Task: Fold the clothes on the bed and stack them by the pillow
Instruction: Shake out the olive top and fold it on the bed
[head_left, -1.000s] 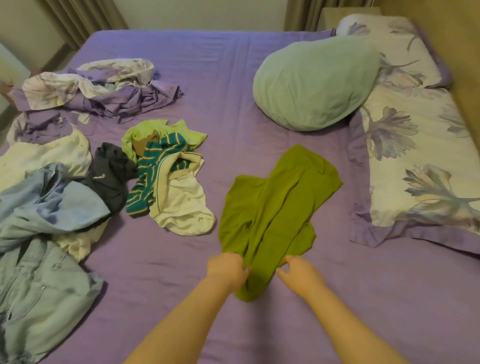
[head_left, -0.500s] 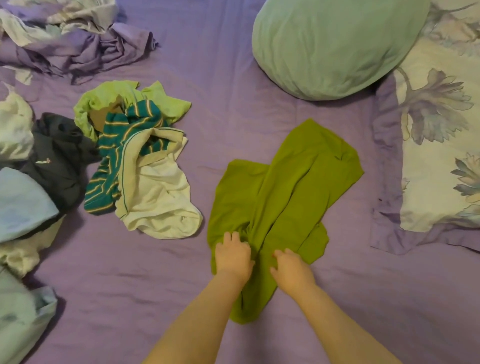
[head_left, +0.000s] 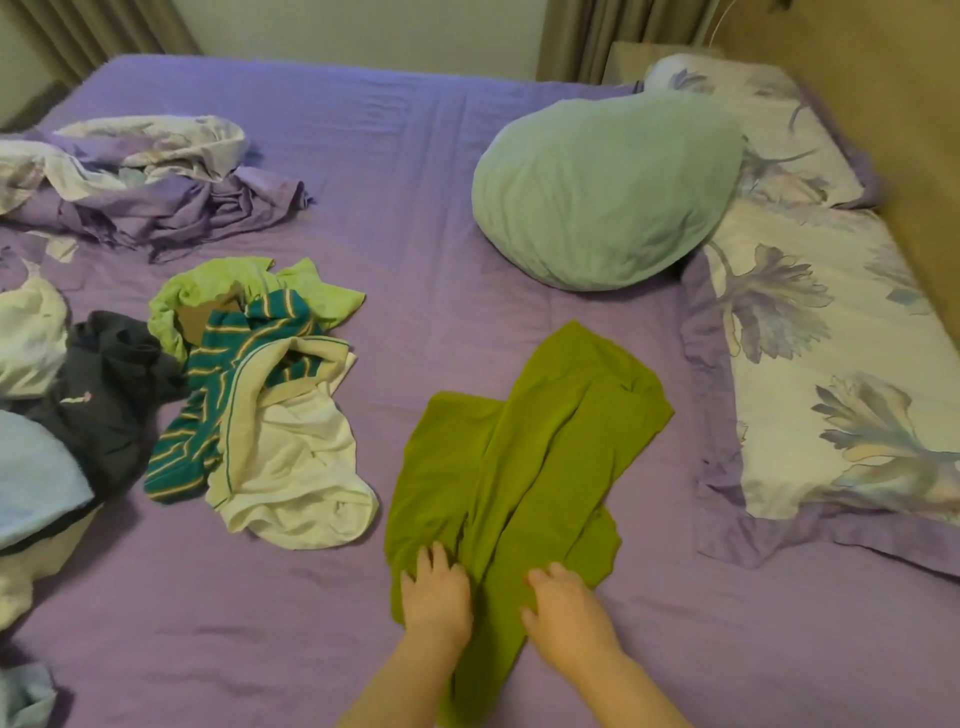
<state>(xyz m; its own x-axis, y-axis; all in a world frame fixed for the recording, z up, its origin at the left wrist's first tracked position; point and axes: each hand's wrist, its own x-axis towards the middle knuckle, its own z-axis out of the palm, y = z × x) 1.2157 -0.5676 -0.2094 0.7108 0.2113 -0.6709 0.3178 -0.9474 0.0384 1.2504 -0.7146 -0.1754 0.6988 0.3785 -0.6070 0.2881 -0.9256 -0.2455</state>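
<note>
An olive-green garment lies crumpled on the purple bed, just left of the flowered pillow. My left hand rests flat on its near left part, fingers spread forward. My right hand lies on the cloth to the right, fingers bent down onto the fabric. A fold of the garment runs between both hands toward me. Further left lies a heap with a teal striped top, a white garment and a light green one.
A pale green cushion leans on a second flowered pillow at the back right. A dark garment, light blue clothes and rumpled purple bedding fill the left side. A wall borders the bed on the right.
Both hands slid forward from the garment's near end onto its lower part and now press down on it. The view has lifted and shows more of the bed.
</note>
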